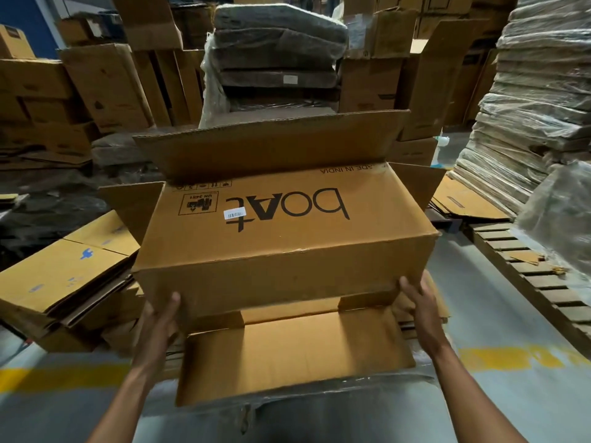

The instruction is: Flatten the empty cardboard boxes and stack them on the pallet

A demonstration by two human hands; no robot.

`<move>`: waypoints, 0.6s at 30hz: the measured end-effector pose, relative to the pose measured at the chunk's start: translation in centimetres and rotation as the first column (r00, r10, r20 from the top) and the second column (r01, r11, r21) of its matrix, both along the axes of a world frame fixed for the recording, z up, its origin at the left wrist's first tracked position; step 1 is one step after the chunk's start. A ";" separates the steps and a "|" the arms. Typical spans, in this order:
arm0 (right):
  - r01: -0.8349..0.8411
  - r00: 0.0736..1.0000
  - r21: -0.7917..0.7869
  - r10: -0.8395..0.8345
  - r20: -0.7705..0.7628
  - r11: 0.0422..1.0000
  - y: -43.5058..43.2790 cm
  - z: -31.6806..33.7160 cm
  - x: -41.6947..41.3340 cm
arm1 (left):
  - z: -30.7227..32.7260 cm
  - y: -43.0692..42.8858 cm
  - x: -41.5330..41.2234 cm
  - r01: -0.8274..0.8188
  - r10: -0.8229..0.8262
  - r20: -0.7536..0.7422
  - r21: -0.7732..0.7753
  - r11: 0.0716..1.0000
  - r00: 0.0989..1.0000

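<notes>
Dead centre, the big brown cardboard box [287, 244] fills the view, flaps splayed at twelve, nine and three, so there's no way straight through. At nine o'clock the low stack of flattened tan cartons [64, 279] sits just beside it. Open grey concrete floor [479, 314] runs from four to five, a free lane up to the slatted wooden pallet [524, 273] at three. The plastic-wrapped cardboard tower [537, 107] walls off two.
</notes>
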State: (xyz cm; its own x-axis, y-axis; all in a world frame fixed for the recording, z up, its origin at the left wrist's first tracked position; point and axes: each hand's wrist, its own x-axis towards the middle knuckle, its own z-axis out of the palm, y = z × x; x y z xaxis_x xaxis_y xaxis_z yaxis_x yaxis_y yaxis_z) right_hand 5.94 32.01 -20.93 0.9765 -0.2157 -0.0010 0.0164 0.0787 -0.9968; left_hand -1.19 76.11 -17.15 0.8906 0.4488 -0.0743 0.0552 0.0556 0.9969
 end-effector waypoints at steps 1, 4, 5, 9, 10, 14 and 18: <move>-0.031 0.999 -0.016 0.031 -0.040 0.999 0.2 -0.7 -0.1 | -0.9 0.0 -0.2 0.033 -0.033 -0.029 0.006 0.999 0.999; -0.092 0.991 -0.065 0.086 -0.098 0.994 0.3 -2.0 0.4 | -3.0 0.5 0.0 0.116 -0.106 -0.140 0.069 0.991 0.985; -0.090 0.991 -0.071 0.082 -0.105 0.993 0.4 -2.1 0.6 | -4.3 1.2 0.5 0.120 -0.107 -0.149 0.085 0.989 0.983; -0.017 0.998 -0.071 0.013 -0.057 0.997 1.5 -1.3 1.5 | -3.7 0.0 2.1 -0.012 0.025 -0.134 0.101 0.995 0.991; 0.012 0.999 -0.071 -0.015 -0.038 0.997 1.7 -0.9 1.7 | -2.7 -0.7 2.3 -0.050 0.062 -0.104 0.120 0.991 0.993; 0.105 0.994 -0.104 -0.105 0.005 0.989 1.8 0.7 2.1 | -0.2 -0.8 3.9 -0.118 0.126 -0.028 0.182 0.976 0.992; 0.168 0.985 -0.187 -0.159 0.065 0.968 1.3 3.4 3.3 | 1.8 0.7 5.9 -0.215 0.227 -0.009 0.278 0.936 0.974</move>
State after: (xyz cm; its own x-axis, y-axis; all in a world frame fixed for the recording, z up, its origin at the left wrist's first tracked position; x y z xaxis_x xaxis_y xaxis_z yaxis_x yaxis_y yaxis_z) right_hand 9.23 33.30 -17.56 0.9258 -0.3638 0.1026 0.0622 -0.1210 -0.9907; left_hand 4.68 76.81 -15.31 0.7655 0.6419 0.0453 0.1133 -0.2038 0.9724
